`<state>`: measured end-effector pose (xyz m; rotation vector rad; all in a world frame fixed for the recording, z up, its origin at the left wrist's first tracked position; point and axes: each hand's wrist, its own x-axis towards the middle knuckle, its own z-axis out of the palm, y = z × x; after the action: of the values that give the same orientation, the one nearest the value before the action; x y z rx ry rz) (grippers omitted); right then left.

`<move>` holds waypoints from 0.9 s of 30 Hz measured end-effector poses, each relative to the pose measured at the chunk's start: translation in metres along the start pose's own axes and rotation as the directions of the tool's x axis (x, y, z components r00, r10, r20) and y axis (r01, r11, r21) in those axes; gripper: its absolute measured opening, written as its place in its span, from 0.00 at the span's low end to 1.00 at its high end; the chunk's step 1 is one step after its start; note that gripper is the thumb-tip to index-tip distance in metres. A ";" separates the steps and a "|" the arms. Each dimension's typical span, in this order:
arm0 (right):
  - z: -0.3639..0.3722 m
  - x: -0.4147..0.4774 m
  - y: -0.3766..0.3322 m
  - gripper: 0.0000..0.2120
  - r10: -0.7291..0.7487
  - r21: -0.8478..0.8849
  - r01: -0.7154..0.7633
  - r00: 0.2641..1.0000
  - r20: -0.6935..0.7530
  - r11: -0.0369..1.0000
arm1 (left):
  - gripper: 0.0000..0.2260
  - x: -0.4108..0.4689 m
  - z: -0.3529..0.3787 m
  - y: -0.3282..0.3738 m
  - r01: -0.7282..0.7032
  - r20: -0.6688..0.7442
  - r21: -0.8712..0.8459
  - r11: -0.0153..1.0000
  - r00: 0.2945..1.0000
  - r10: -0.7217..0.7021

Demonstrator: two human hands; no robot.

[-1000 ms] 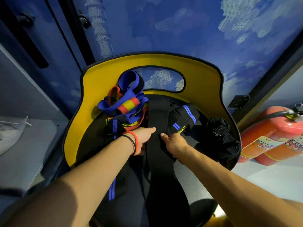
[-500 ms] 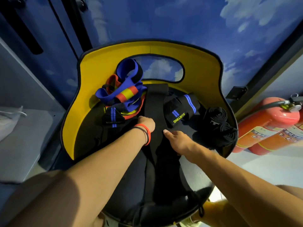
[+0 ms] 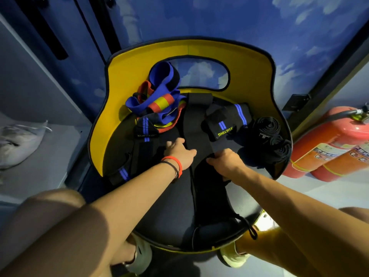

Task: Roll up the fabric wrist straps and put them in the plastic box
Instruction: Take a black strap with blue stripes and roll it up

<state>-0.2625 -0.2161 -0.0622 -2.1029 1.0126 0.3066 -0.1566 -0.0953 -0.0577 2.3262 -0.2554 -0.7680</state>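
Observation:
A long plain black wrist strap (image 3: 197, 124) lies stretched down the middle of a black chair seat (image 3: 169, 206) with a yellow backrest (image 3: 187, 49). My left hand (image 3: 178, 151) lies with flat fingers against the strap's left edge. My right hand (image 3: 224, 160) grips the strap's right edge with curled fingers. A black strap with blue stripes and yellow lettering (image 3: 225, 121) lies to the right. Two rolled black straps (image 3: 272, 137) sit at the seat's right edge. A blue, red and yellow strap bundle (image 3: 159, 100) is at the back left. No plastic box is in view.
Another black blue-striped strap (image 3: 135, 152) runs down the seat's left side. Red fire extinguishers (image 3: 327, 144) lie on the floor to the right. A grey shelf (image 3: 50, 156) holding a pale bag (image 3: 18, 140) is on the left. My shoes (image 3: 233, 258) show under the seat.
My right hand went from lying flat on the strap to gripping its right edge. My left hand slid down a little along the left edge. The view tilted downward.

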 end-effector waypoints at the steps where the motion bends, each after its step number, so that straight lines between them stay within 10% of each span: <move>1: -0.001 -0.001 -0.001 0.12 -0.023 -0.077 0.021 0.999 -0.026 0.997 | 0.25 -0.010 0.000 -0.011 0.005 0.039 0.001 1.000 0.999 -0.005; 6: 0.001 -0.008 0.005 0.27 -0.123 -0.349 0.073 0.985 -0.122 0.934 | 0.26 -0.050 0.013 -0.043 -0.094 0.098 0.081 0.992 0.991 0.086; 14: -0.006 -0.068 0.025 0.16 -0.234 -0.466 0.301 0.952 0.196 0.832 | 0.16 -0.081 0.029 -0.040 -0.134 -0.133 0.164 0.977 0.979 0.157; 21: 0.024 -0.092 0.059 0.15 -0.348 -0.362 0.309 0.936 -0.046 0.879 | 0.11 -0.107 0.037 -0.061 -0.101 -0.136 -0.168 0.981 0.988 0.079; 27: 0.035 -0.100 0.067 0.15 -0.399 -0.307 0.338 0.902 -0.165 0.890 | 0.14 -0.135 0.053 -0.082 -0.143 -0.167 -0.024 0.989 0.976 0.137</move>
<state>-0.3742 -0.1609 -0.0716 -2.5739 0.6934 0.0127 -0.2985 -0.0118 -0.0808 2.2950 -0.3249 -0.5037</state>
